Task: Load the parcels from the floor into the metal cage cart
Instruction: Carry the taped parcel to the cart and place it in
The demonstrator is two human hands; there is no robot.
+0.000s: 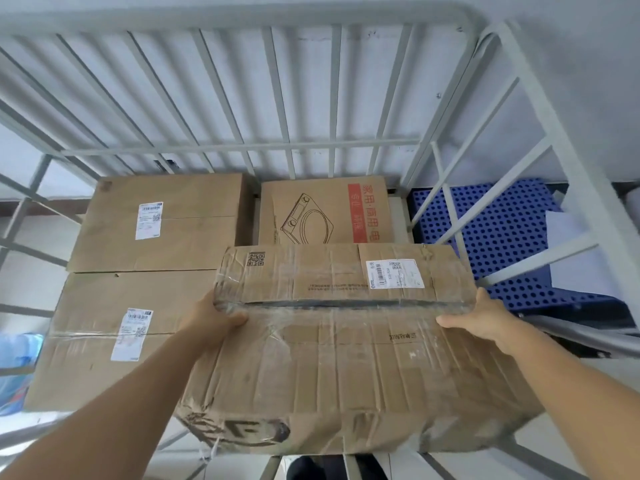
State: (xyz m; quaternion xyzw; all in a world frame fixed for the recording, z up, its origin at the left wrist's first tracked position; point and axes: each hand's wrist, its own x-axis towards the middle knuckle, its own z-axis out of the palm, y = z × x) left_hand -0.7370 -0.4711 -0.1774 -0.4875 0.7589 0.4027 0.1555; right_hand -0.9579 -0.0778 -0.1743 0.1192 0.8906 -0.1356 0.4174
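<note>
A large worn cardboard parcel point(346, 344) wrapped in clear tape, with a white label at its far right, sits between my hands inside the white metal cage cart point(311, 147). My left hand point(213, 318) grips its left side, thumb on top. My right hand point(485, 318) grips its right side the same way. Three parcels lie in the cart beyond and beside it: a plain box with a label point(162, 220) at the back left, a box printed with a cooker drawing and red stripe point(322, 213) at the back right, and a labelled box point(114, 337) at the front left.
The cage's barred back wall and right side point(540, 188) rise close around the parcels. Outside on the right lies a blue perforated plastic pallet point(502, 237) with white paper on it. A blue bag point(17, 372) shows at the left edge.
</note>
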